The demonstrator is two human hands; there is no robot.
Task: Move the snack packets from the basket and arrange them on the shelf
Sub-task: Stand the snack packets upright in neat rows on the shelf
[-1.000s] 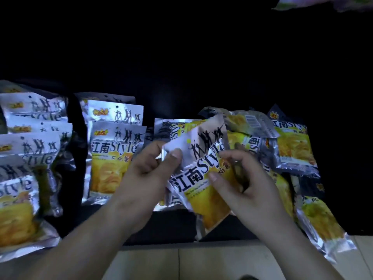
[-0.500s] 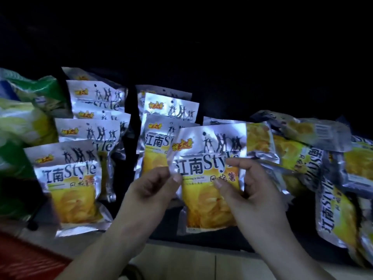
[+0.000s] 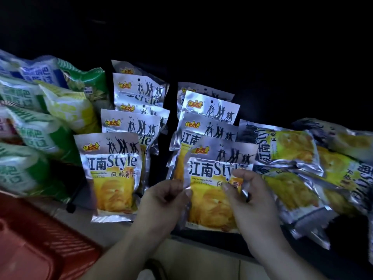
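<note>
Fingertips (image 3: pixel 186 191) of left hand (image 3: pixel 161 201) and right hand (image 3: pixel 245 194) pinched on upright chip packet (image 3: pixel 212 190), long axis vertical, fronting second row.

shelf (image 3: pixel 161 174): dark, pretty dim
silver-yellow chip packets (image 3: pixel 113 172): upright overlapping rows
green packets (image 3: pixel 36 126): left of those

A silver foil snack packet with yellow chips printed on its front (image 3: pixel 210 190) stands upright at the near edge of the dark shelf (image 3: pixel 201 235). Matching silver packets (image 3: pixel 119 168) form overlapping rows to its left and behind; more lie tumbled sideways to its right (image 3: pixel 286 146). The red plastic basket (image 3: pixel 34 245) sits near left.
</note>
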